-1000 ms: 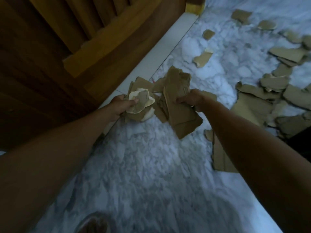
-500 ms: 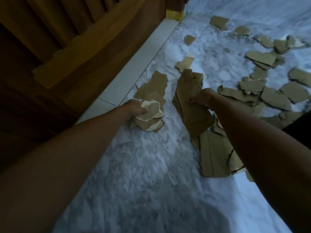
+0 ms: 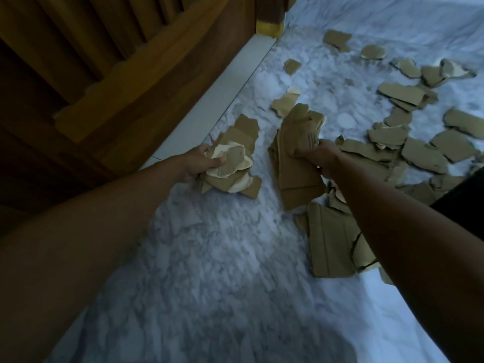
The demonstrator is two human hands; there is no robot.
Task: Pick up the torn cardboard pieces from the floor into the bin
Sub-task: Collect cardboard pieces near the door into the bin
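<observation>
Tan cardboard pieces (image 3: 416, 153), seemingly white-marbled floor (image 3: 209, 258)

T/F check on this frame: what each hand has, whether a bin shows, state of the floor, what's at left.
1. Both hands hold cardboard. True: the left hand grips a crumpled bunch, the right hand grips a stack of flat pieces.
2. A bin is in view. False: none shows.
3. The floor is cleared of cardboard. False: many torn pieces lie on the marble floor, mostly at right.
4. Wooden furniture stands at left. True: dark slatted wood borders the floor.
5. The right hand is empty. False: it holds the stack.
</observation>
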